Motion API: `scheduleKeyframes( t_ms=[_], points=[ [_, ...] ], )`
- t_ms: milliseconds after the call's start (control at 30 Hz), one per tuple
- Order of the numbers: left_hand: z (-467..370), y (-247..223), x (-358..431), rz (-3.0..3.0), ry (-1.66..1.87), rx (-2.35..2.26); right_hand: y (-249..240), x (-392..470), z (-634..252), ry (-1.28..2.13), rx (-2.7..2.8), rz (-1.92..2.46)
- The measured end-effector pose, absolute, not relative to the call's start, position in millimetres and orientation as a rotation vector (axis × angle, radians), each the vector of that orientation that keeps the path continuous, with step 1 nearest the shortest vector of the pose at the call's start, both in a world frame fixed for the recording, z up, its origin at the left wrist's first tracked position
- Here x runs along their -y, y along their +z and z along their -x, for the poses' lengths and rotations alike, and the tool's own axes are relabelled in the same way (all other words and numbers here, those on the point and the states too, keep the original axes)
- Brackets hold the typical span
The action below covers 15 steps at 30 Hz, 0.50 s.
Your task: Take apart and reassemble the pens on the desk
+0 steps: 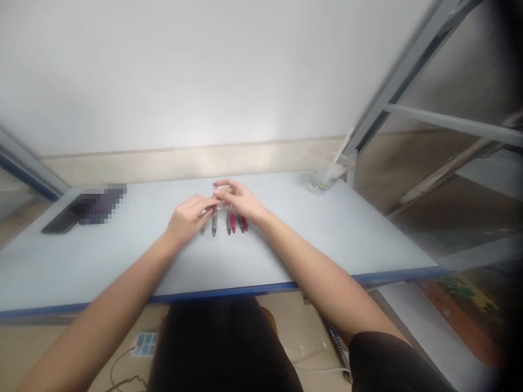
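Several pens lie side by side on the pale table (261,253), their tips toward me. Both hands meet at the upper part of a grey pen (214,220). My left hand (190,215) pinches that pen from the left, with another pen tip (202,231) showing just under its fingers. My right hand (239,200) holds the same pen's top end between thumb and fingers. Below my right palm lie a dark pen (229,223), a red pen (233,223) and another dark and red pair (244,224), their upper ends partly hidden.
A black phone (61,220) lies at the left beside a dark, pixelated object (104,207). At the back right stands a clear plastic cup (324,177) with a white straw. A white wall rises behind the table; a metal frame (368,117) borders its right side.
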<state>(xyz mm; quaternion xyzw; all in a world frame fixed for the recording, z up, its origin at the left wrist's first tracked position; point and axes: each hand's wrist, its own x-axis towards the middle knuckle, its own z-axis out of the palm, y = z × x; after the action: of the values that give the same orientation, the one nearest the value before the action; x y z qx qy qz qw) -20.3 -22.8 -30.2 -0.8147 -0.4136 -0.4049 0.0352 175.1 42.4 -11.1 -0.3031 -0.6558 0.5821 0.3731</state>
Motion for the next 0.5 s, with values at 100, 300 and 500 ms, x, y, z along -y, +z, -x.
scheduleKeyframes(
  t_ms=[100,300,500],
  points=[
    [16,-29,24,2.562,-1.219,1.342,-12,-41,-175,1.454,1.598,0.770],
    [17,-23,25,2.562,-1.241,1.558,-15,-45,-172,1.396,1.491,0.845],
    [23,-15,25,2.357,-0.970,2.137,-18,-48,-167,1.484,1.484,0.829]
  ],
)
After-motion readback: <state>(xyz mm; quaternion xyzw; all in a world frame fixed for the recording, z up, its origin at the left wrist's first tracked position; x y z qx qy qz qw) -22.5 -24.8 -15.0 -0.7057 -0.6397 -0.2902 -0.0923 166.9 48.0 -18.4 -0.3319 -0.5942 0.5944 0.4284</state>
